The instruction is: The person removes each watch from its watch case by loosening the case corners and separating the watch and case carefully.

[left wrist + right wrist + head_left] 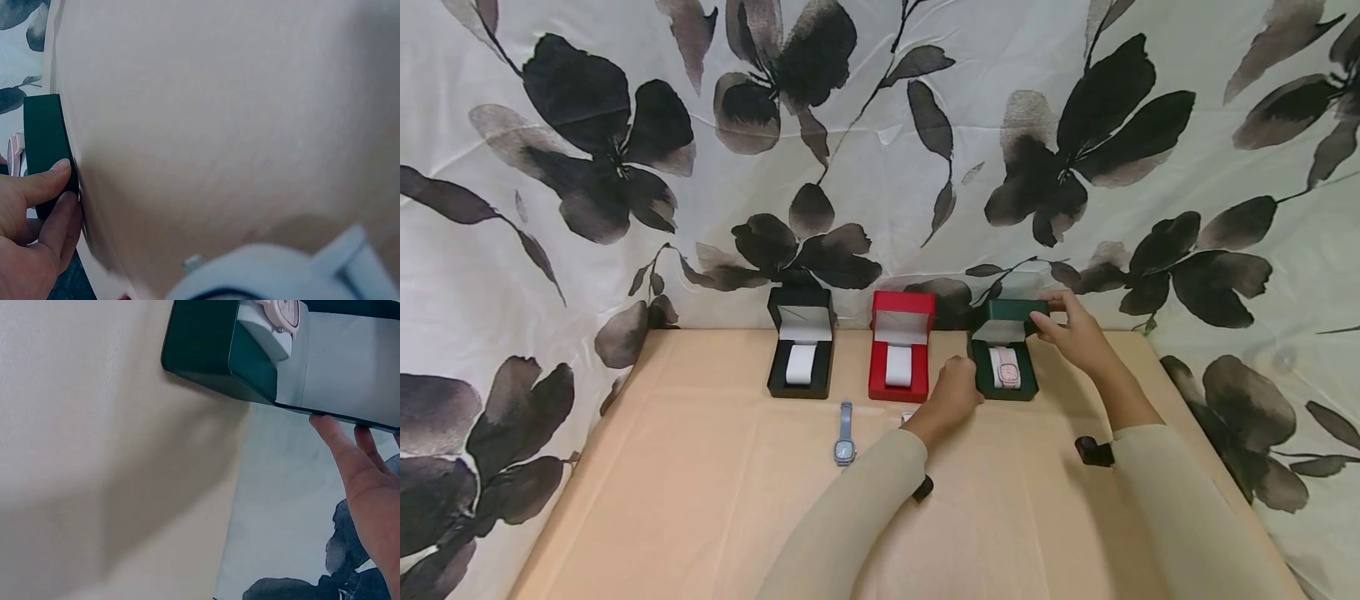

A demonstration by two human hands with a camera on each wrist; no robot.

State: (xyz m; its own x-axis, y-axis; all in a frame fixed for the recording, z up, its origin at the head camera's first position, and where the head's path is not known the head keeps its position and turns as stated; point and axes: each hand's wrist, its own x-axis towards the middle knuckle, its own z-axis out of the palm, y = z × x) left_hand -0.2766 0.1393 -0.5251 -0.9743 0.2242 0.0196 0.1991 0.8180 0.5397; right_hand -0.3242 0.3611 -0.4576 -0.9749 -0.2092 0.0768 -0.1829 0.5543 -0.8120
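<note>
A green watch box (pixel 1009 395) stands with its lid (pixel 1018 309) raised at the right of the row in the head view. Inside it, a pink watch (pixel 1008 372) is wrapped round a white cushion. My left hand (pixel 953 392) grips the box's base at the left front, thumb and fingers on its green side (pixel 45 134) in the left wrist view. The right hand (pixel 1075 335) holds the right edge of the lid. In the right wrist view its thumb (pixel 340 447) touches the lid's rim, and the far fingers are partly cut off.
A red watch box (pixel 877 375) and a black watch box (pixel 774 379), both with raised lids and white cushions (pixel 898 367), stand to the left. A blue watch (pixel 845 437) lies in front of them. A small whitish thing (pixel 906 416) is mostly hidden behind the left wrist. Floral cloth (pixel 880 167) hangs behind.
</note>
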